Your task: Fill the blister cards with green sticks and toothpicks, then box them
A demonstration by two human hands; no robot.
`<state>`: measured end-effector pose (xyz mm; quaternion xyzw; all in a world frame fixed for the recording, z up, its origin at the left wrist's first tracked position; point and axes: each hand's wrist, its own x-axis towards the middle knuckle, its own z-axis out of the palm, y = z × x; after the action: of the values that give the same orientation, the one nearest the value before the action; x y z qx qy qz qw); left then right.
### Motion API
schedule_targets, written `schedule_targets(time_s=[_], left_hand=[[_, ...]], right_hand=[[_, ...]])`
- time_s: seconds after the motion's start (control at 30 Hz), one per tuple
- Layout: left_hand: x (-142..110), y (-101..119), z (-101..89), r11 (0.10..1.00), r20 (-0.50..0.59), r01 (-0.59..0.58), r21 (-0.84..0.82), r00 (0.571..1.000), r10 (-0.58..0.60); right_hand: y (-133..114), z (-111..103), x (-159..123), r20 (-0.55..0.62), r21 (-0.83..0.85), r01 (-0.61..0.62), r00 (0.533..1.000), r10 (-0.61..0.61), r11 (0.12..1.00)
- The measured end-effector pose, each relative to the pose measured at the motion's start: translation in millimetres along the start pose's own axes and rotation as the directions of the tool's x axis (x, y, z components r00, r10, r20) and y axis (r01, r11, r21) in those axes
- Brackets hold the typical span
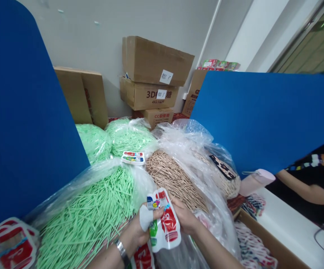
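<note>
A red, white and green printed pouch (pixel 170 224) is in front of me, its shaped top edge upward. My left hand (pixel 141 228) is closed on its left side, thumb across the front; something white wraps part of this hand, and a metal band circles the wrist. At the pouch's right edge my right hand (pixel 183 215) is closed too, its fingertips partly hidden behind the pouch. Beneath my hands, another red pouch (pixel 143 257) shows in part. Left of them lies a clear bag of thin green sticks (pixel 94 213); beyond them is one of brown sticks (pixel 173 175).
Similar pouches (pixel 13 244) lie at the lower left, and a flat printed pack (pixel 133 157) rests between the bags. Blue panels (pixel 262 116) stand on both sides. Cardboard boxes (pixel 156 63) are stacked behind. A person's arm (pixel 307 186) is at right, near a pink cylinder (pixel 257 182).
</note>
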<state>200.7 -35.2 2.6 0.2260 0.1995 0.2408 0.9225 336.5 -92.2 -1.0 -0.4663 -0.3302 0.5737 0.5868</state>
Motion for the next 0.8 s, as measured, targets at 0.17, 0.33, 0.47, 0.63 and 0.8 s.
schedule_targets(time_s=[0.17,0.33,0.47,0.63,0.8], left_hand=[[5,-1,-0.1,0.991,-0.124,-0.043,-0.127,0.992,0.028],[3,1,0.7,0.998,-0.136,-0.032,-0.062,0.99,0.023],[-11,7,-3.2,0.985,-0.117,-0.084,0.149,0.988,0.102],[-32,15,-27.3,0.844,-0.217,-0.096,0.527,0.946,0.242],[-42,17,-39.9,0.732,-0.206,-0.122,0.67,0.917,0.341]], right_hand=[[3,8,3,-0.02,0.244,-0.006,1.0,0.012,0.97],[6,12,10,-0.009,0.199,-0.041,0.999,0.044,0.979],[4,2,20,-0.191,0.185,0.05,0.981,-0.014,0.981],[-6,-10,22,-0.267,0.232,0.1,0.963,-0.036,0.968],[-24,21,17,-0.241,0.221,0.129,0.968,-0.074,0.967]])
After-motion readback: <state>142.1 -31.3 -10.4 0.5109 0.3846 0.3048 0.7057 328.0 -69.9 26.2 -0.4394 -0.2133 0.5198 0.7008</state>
